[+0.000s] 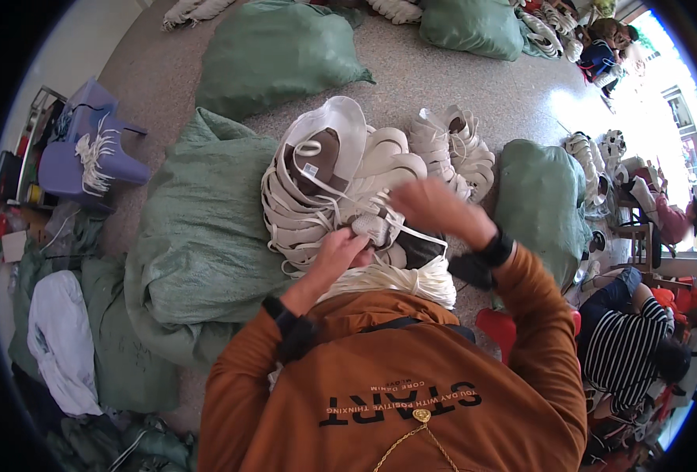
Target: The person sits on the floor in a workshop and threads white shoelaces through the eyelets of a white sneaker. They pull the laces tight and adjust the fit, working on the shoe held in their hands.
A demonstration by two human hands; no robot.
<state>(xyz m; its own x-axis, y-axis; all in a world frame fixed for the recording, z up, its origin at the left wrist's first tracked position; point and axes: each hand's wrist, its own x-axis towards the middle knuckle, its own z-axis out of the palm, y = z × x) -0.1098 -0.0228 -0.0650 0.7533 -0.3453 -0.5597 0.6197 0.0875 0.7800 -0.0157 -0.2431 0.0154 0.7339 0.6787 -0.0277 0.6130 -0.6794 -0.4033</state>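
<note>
Looks like lacing's the step in hand; left hand (pixel 344 254) pinches the pale shoe (pixel 372 228) at the near edge of the shoe pile (pixel 292 206); right hand (pixel 433 206) is blurred, can't tell its grip; next move probably needs that shoe steady.

Right hand (pixel 433 206) motion-blurred; finger pose and anything in it unreadable. Shoe (pixel 370 229) at left hand (pixel 344 253) partly covered by fingers and laces. Label (pixel 310 170) in the stacked upper (pixel 352 126) too small. Green sack (pixel 478 27) cut by upper edge, contents hidden. Brown hoodie (pixel 490 436) runs off the lower edge. Far-right person in red (pixel 671 219): hands too small.
</note>
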